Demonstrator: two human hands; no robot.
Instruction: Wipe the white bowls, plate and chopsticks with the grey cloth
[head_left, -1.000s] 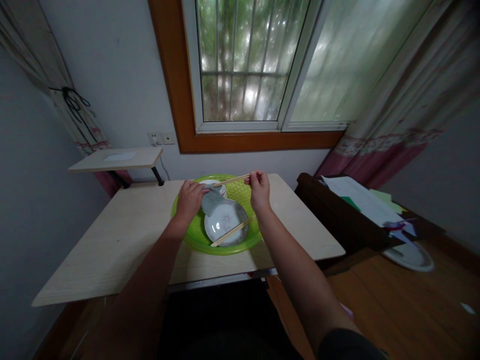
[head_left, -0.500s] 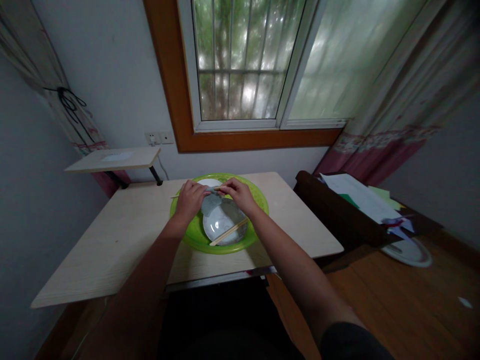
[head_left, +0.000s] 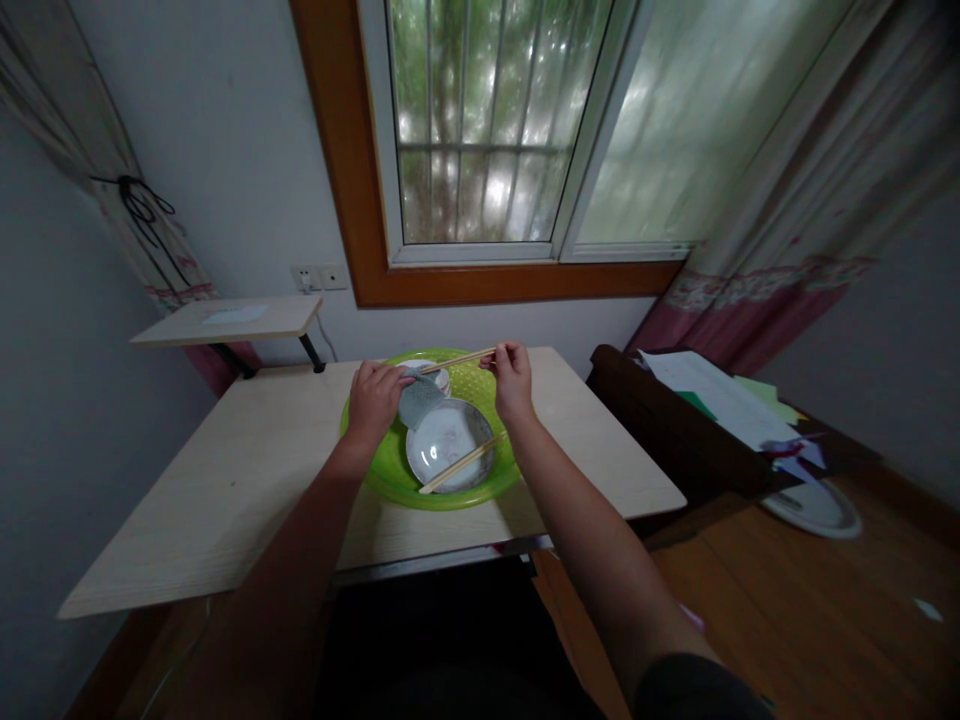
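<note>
My left hand [head_left: 377, 398] is closed on a grey-green cloth [head_left: 420, 399], which hangs down over the green basin [head_left: 382, 470]. Between the fingers of my right hand [head_left: 511, 380] is the right end of a chopstick [head_left: 461, 360]; its other end runs into the cloth at my left fingers. Whether it is one chopstick or a pair, I cannot tell. Below the hands, a white plate [head_left: 442, 440] lies in the basin with a pair of light wooden chopsticks [head_left: 459, 468] across its lower right. Behind the cloth sits a white bowl [head_left: 442, 378], partly hidden.
The basin rests on a pale wooden table [head_left: 277, 480] beneath a barred window [head_left: 487, 130]. A small raised shelf [head_left: 277, 318] stands at the back left. On the right is a dark brown piece of furniture [head_left: 645, 420] with papers [head_left: 709, 395] on it.
My right hand has moved right and slightly up along with the chopstick's end, so more of the chopstick shows. The left hand stays near its place with the cloth.
</note>
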